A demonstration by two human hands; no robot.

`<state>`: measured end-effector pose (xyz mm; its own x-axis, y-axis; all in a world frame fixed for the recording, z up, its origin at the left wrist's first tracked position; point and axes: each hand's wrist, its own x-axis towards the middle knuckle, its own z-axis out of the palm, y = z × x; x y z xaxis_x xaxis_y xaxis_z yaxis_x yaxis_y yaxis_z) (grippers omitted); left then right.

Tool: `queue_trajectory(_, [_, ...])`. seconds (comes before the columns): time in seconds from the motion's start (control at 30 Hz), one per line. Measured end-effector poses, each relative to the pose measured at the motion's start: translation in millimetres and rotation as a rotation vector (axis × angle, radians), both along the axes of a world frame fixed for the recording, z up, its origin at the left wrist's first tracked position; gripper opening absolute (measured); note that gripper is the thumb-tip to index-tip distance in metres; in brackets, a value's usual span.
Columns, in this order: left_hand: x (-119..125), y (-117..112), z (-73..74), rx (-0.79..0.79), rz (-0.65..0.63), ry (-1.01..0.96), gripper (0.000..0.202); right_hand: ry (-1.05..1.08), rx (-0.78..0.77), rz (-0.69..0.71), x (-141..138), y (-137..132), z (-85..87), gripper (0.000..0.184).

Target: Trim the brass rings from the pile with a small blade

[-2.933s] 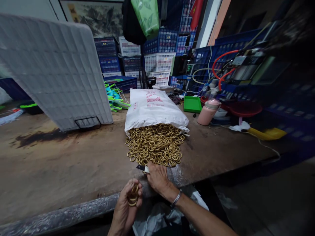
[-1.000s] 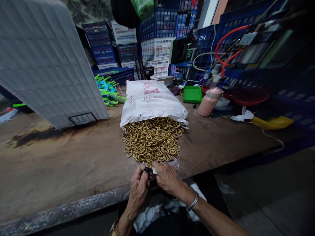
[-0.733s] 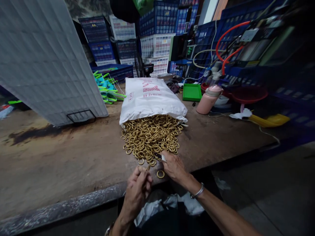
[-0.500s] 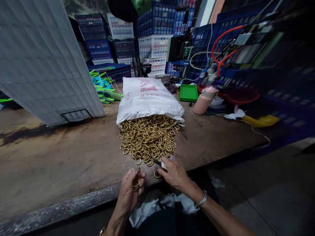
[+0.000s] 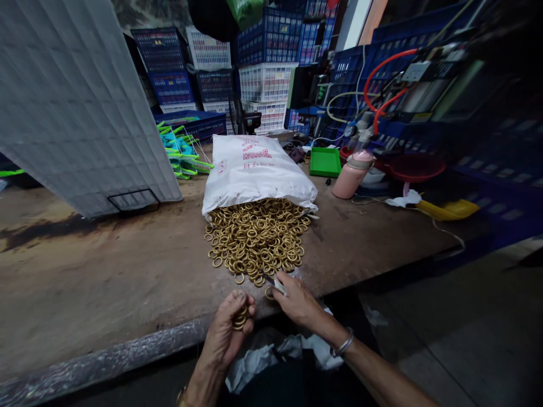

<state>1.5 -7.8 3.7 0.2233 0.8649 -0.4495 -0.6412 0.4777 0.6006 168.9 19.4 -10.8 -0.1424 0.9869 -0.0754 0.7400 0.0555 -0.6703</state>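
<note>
A heap of brass rings (image 5: 257,240) spills from a white sack (image 5: 255,172) onto the worn wooden bench (image 5: 106,282). My left hand (image 5: 229,333) is at the bench's near edge, fingers curled round a small stack of brass rings (image 5: 240,320). Just to its right, my right hand (image 5: 297,299) pinches a small dark tool with a white tip (image 5: 275,282) at the near edge of the heap, over a single ring (image 5: 268,293) lying apart from the pile. A metal bangle sits on my right wrist.
A grey quilted board (image 5: 80,107) leans at the left. Behind the sack are green-blue clips (image 5: 182,155), a green tray (image 5: 324,162), a pink bottle (image 5: 352,175), a red bowl (image 5: 413,168), a yellow scoop (image 5: 449,210), and stacked blue and white crates (image 5: 263,79).
My hands met over the tool, then parted. The right hand drew a single ring out of the heap toward the edge; the left hand now holds its stack of rings lower, near the bench edge.
</note>
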Motion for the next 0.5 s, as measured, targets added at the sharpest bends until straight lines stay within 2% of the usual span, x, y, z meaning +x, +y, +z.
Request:
queue_trajectory(0.2, [12.7,-1.1,-9.8,0.257,-0.031,0.439,0.031,0.597,-0.324,-0.059,-10.6,3.4,16.7,0.004])
queue_trajectory(0.27, [15.2,-0.8,-14.9,0.356,-0.047,0.500,0.029,0.747,-0.481,-0.061,-14.8,0.4,23.0,0.007])
queue_trajectory(0.37, [16.0,-0.7,-18.4,0.464,-0.050,0.517,0.023,0.879,-0.647,-0.038,-19.5,-2.9,27.9,0.011])
queue_trajectory(0.5, [14.2,-1.1,-14.9,0.466,-0.010,0.595,0.018,0.876,-0.613,-0.044,-22.5,-5.6,25.0,0.019])
